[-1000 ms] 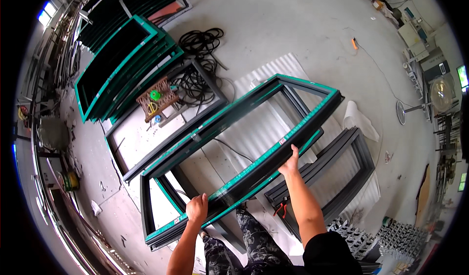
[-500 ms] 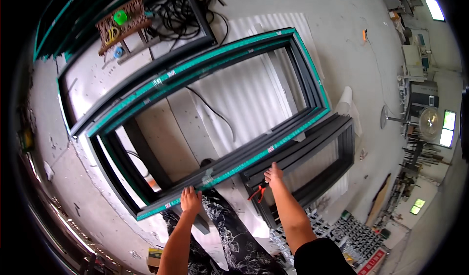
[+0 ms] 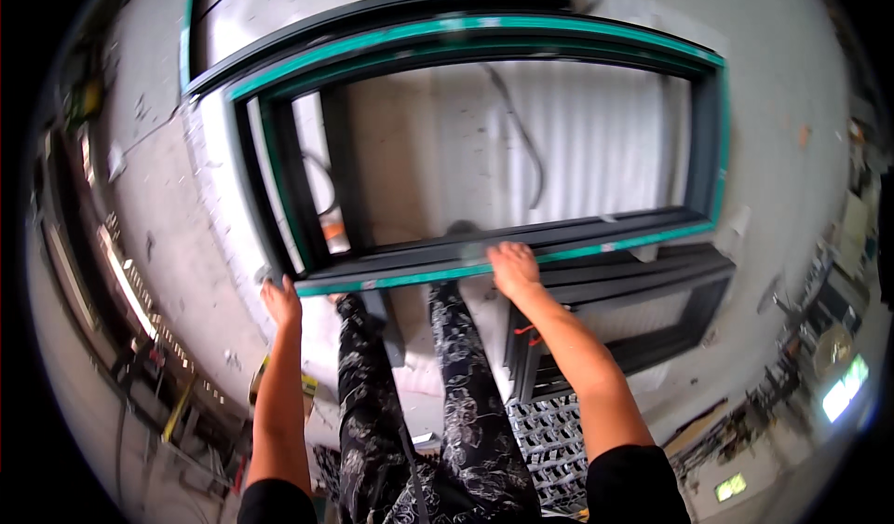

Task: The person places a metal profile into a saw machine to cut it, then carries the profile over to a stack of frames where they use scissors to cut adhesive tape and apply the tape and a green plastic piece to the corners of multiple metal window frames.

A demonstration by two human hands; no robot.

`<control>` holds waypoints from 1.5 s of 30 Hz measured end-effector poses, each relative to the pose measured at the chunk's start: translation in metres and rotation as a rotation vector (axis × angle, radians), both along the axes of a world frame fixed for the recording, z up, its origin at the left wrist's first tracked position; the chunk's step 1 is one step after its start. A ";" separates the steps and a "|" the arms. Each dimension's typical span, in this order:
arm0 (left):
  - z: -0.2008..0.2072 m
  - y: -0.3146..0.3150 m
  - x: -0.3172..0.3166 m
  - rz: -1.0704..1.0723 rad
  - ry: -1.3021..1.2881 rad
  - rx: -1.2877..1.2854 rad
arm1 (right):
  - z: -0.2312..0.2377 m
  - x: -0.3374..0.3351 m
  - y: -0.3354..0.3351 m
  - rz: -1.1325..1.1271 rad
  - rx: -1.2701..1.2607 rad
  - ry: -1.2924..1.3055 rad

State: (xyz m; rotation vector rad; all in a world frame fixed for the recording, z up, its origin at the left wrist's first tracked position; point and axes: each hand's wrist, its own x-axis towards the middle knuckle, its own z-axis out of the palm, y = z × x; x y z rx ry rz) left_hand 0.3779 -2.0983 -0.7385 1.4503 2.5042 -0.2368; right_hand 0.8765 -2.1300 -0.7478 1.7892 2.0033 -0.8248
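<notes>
A large dark-grey window frame [image 3: 605, 246] with green film strips lies in front of me, above the floor. At its near left corner, my left hand [image 3: 282, 302] is closed on the edge, thumb and fingers on either side. My right hand [image 3: 514, 268] grips the near rail around its middle, fingers bent over the top; their undersides are hidden. Just below my right forearm, red-handled pliers [image 3: 529, 334] rest on a smaller dark frame [image 3: 643, 286], mostly covered by the arm.
Beyond the large frame lies another dark frame [image 3: 372, 10]. A black cable [image 3: 521, 137] shows through the opening, over white corrugated sheeting [image 3: 596, 123]. Rows of metal parts [image 3: 549, 440] stand near my right leg. Shelving and tools line the right wall.
My left hand has shifted left from the near rail to the corner. My right hand has left the pliers and moved onto the near rail. The view has turned.
</notes>
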 end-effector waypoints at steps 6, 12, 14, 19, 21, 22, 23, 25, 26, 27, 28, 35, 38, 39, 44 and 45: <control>-0.021 0.055 -0.079 0.283 -0.136 0.006 | -0.027 -0.043 -0.013 0.257 0.209 -0.009; -0.039 0.070 -0.034 0.330 -0.351 -0.095 | -0.020 -0.045 -0.001 0.101 0.004 -0.031; -0.037 0.066 -0.039 0.335 -0.360 -0.071 | -0.012 -0.047 0.003 0.077 -0.077 -0.017; -0.012 0.054 -0.027 0.248 -0.406 -0.088 | 0.018 -0.032 0.004 0.018 -0.100 0.011; -0.024 0.049 -0.027 0.218 -0.464 -0.101 | 0.013 -0.025 0.007 0.008 -0.096 -0.046; -0.031 0.044 -0.021 0.210 -0.448 -0.089 | 0.001 -0.018 0.004 0.013 -0.085 -0.077; -0.038 0.044 -0.010 0.195 -0.440 -0.079 | -0.010 -0.013 0.002 0.012 -0.075 -0.117; -0.036 0.044 0.005 0.160 -0.381 -0.043 | -0.018 -0.011 -0.001 0.070 -0.079 -0.179; -0.032 0.036 -0.001 0.162 -0.410 0.019 | -0.011 -0.018 0.000 0.060 -0.102 -0.169; -0.038 0.038 0.000 0.165 -0.458 0.092 | -0.007 -0.020 0.008 0.051 -0.112 -0.179; -0.040 0.039 -0.003 0.200 -0.459 -0.040 | -0.014 -0.017 0.000 0.058 -0.089 -0.191; -0.049 0.039 -0.022 0.174 -0.534 0.018 | -0.030 -0.022 -0.012 0.025 -0.003 -0.147; -0.048 0.040 -0.018 0.183 -0.532 -0.020 | -0.030 -0.021 -0.016 0.009 0.004 -0.157; -0.045 0.044 -0.015 0.189 -0.523 -0.048 | -0.031 -0.019 -0.018 0.010 0.024 -0.155; -0.064 0.035 -0.046 0.129 -0.412 0.076 | -0.026 -0.040 -0.014 -0.015 0.030 -0.135; -0.057 0.046 -0.038 0.213 -0.492 -0.010 | -0.028 -0.038 -0.018 -0.004 0.043 -0.154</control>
